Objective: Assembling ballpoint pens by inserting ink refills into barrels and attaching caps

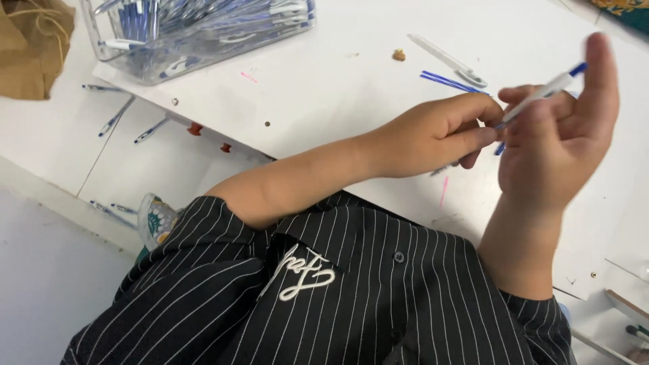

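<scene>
My right hand (554, 135) is raised over the tabletop's (338, 88) right part, its fingers curled around a white pen (541, 94) with a blue tip, forefinger straight up. My left hand (433, 135) is half closed, thumb and fingertips pinching the pen's lower end. Blue refills (449, 82) and a clear pen barrel (446, 59) lie just beyond the hands. A clear box of pens (203, 34) sits at the far left edge. Loose pens (115, 118) lie on the floor beside a brown paper bag (30, 44).
</scene>
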